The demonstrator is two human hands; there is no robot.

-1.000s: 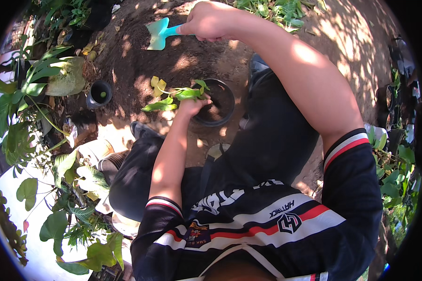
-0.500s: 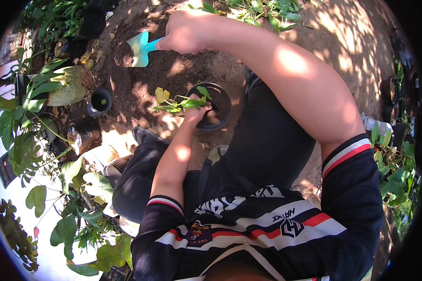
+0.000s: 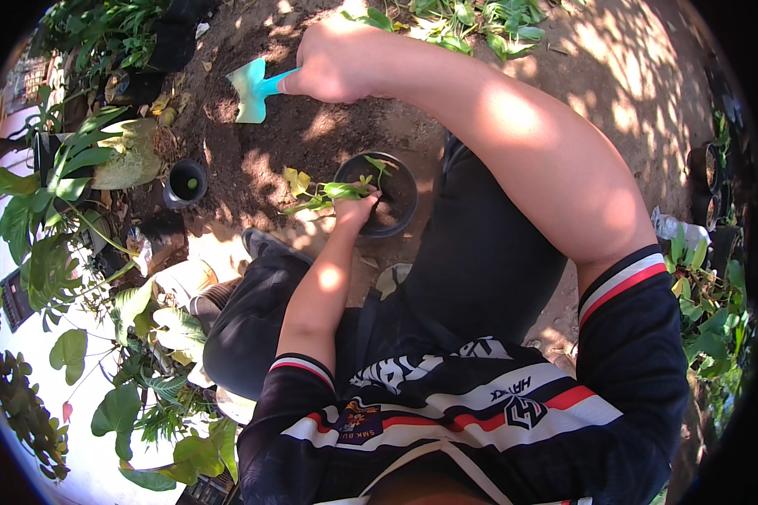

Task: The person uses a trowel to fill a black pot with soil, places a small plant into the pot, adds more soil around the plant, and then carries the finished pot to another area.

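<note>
My left hand (image 3: 355, 209) is closed around the stem of a leafy green plant (image 3: 320, 198) at the left rim of a round black pot (image 3: 411, 189). Some of its leaves lean over the pot, and a yellowed one sticks out to the left. Dark soil shows inside the pot; the plant's lower end is hidden by my fingers. Farther off, my right hand (image 3: 333, 63) grips the handle of a turquoise hand trowel (image 3: 251, 90). The trowel's blade points left and rests at the dark loose soil (image 3: 219, 105).
A small dark pot (image 3: 184, 183) with a round green thing inside stands to the left. Potted leafy plants (image 3: 76, 164) line the left side. Cut greenery (image 3: 476, 21) lies at the far edge, and more plants (image 3: 706, 320) grow at the right.
My left hand has shifted slightly to the right and down with the plant, and its leaves have turned over the pot. The trowel has barely moved.
</note>
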